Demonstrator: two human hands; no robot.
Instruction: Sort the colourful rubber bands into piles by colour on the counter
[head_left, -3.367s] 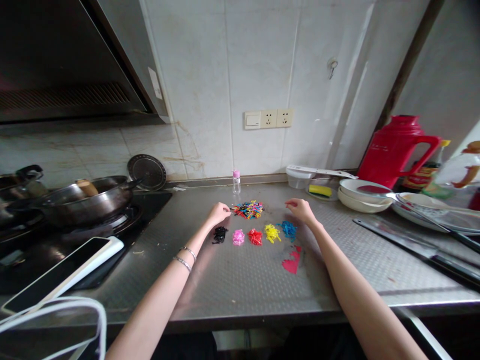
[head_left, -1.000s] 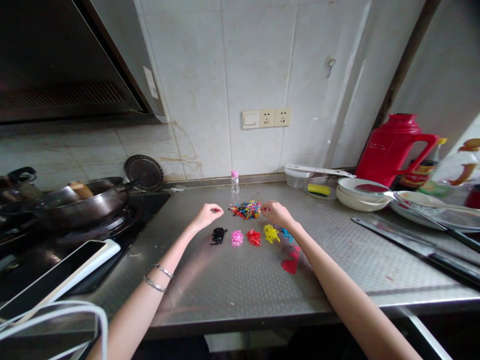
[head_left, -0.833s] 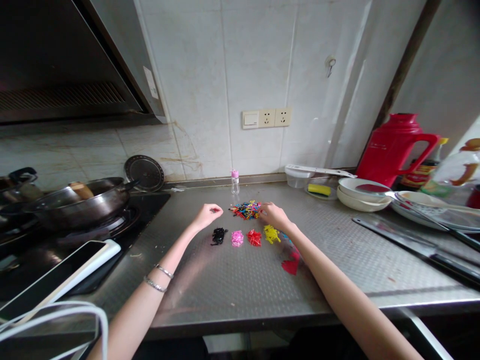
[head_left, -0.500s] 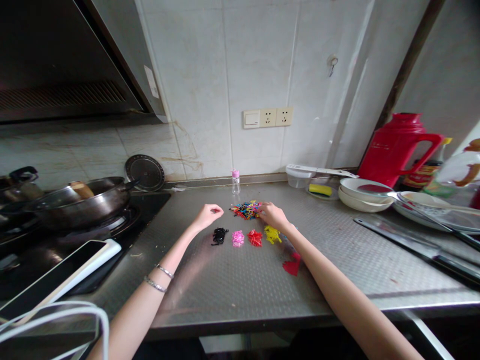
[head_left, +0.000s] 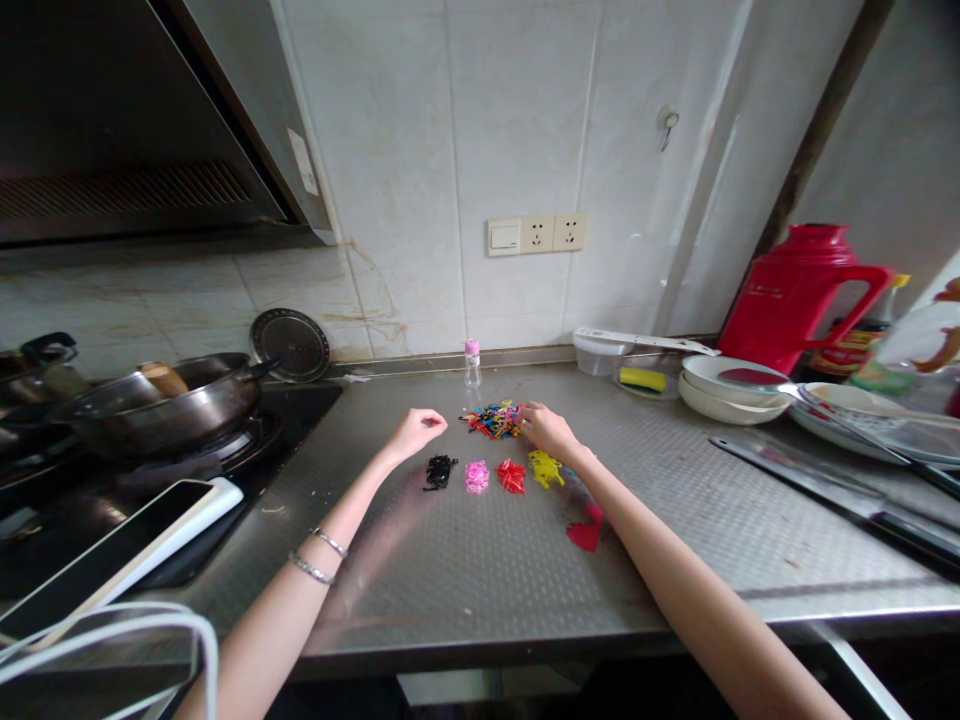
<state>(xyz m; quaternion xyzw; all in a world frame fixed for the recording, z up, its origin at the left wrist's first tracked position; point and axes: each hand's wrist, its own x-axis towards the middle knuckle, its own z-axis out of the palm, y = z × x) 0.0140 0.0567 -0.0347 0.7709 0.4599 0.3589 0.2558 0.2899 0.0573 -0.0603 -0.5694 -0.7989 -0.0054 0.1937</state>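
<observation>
A loose pile of small mixed-colour pieces (head_left: 491,420), which look like little bands, lies mid-counter. My right hand (head_left: 546,430) rests at its right edge with fingers bent down and pressed together; the fingertips' contents are hidden. To the left of the pile hovers my left hand (head_left: 418,433), fingers curled against the thumb; whatever they hold is too small to make out. Nearer me, in a row, are a black heap (head_left: 440,472), a pink heap (head_left: 476,477), a red heap (head_left: 511,477) and a yellow heap (head_left: 545,468). A red heart-shaped piece (head_left: 583,534) lies beside my right forearm.
Behind the pile stands a small pink-capped bottle (head_left: 472,365). On the left are a pan (head_left: 165,410) on the stove and a phone-like device (head_left: 112,560) with white cables. Bowls (head_left: 731,390), a knife (head_left: 810,485) and a red thermos (head_left: 787,300) occupy the right.
Hardly anything differs. My right hand's fingers have shifted slightly at the pile's edge, while my left hand stays in place. The view has drifted very slightly.
</observation>
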